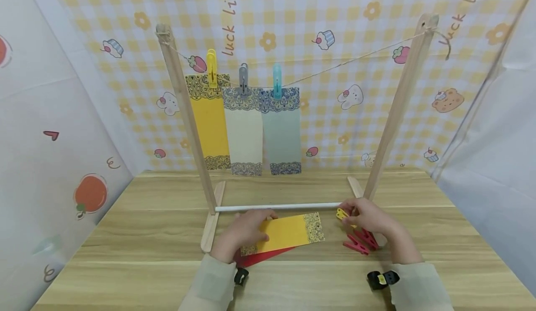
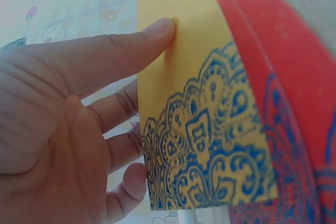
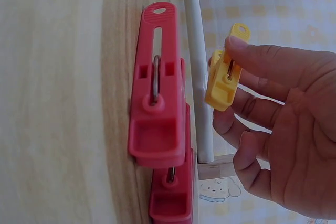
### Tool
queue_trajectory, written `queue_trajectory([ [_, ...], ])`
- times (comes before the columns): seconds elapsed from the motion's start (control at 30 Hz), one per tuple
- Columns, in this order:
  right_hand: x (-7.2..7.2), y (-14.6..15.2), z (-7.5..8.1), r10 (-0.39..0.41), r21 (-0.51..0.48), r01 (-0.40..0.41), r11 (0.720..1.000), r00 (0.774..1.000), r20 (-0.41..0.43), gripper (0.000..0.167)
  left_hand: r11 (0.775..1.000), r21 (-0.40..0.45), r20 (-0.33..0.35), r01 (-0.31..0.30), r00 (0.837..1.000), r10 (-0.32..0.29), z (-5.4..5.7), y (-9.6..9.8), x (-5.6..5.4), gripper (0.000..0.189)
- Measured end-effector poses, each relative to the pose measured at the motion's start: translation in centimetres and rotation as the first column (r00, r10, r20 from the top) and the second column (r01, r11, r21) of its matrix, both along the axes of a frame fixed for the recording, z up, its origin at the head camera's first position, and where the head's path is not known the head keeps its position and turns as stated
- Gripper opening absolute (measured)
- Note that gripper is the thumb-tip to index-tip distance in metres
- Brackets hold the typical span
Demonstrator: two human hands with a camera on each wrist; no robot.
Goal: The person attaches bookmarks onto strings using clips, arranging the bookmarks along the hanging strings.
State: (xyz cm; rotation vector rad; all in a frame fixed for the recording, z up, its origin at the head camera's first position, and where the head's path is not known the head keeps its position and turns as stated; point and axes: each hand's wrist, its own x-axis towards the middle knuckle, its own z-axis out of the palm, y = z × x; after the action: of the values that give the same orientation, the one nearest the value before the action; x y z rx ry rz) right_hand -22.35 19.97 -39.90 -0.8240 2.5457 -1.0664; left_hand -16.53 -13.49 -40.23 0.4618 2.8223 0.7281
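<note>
Guide: Nearest you on the wood-grained bench [image 1: 318,283], a flat red paper card [image 1: 268,256] with blue lace print shows from beneath what your left hand [image 1: 248,230] holds. To the right, two glossy red plastic pegs [image 1: 356,245] lie just on the near side of your right hand [image 1: 369,216]. What are you holding?

Watcher: On the left, a smooth rectangular yellow paper card [image 1: 289,233], pinched near its left end: your thumb on its face, fingers behind. Its long axis runs left to right, its lace-printed right end pointing toward your other hand. There, your thumb and fingers pinch a small yellow plastic clothes-peg [image 3: 224,80] with a metal spring. It sits right of the card, apart from it; that gap, I'd judge, is what your next move turns on.

Guide: Farther off?

Watcher: A smooth white rod [image 1: 284,206] joins your pale wooden stand [image 1: 184,106]. Above, rough twine [image 1: 356,62] carries yellow [image 1: 209,127], cream [image 1: 246,134] and grey-green hanging cards [image 1: 284,134], before a checked cloth [image 1: 335,132].
</note>
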Motion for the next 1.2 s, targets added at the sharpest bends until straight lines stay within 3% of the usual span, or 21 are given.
queue_trajectory([
  [0.27,-0.2,0.0,0.0,-0.008,-0.023,0.008,1.000,1.000,-0.001,0.035,0.997,0.059,0.006,0.039,0.999,-0.039,0.7,0.0,-0.1,0.031],
  [0.73,-0.1,-0.2,0.3,0.007,-0.081,-0.007,0.997,1.000,0.000,0.033,0.984,0.139,-0.024,0.112,0.994,-0.109,1.3,-0.3,0.0,0.015],
  [0.93,-0.1,-0.2,0.5,-0.003,-0.126,0.005,0.992,1.000,0.015,0.039,0.979,0.167,-0.013,0.114,0.994,-0.113,1.6,-0.2,-0.1,0.012],
  [1.2,-0.2,-0.1,0.9,-0.023,-0.129,0.016,0.991,0.998,-0.056,0.043,0.978,0.169,-0.014,0.124,0.992,-0.123,1.8,-0.2,0.1,0.010],
])
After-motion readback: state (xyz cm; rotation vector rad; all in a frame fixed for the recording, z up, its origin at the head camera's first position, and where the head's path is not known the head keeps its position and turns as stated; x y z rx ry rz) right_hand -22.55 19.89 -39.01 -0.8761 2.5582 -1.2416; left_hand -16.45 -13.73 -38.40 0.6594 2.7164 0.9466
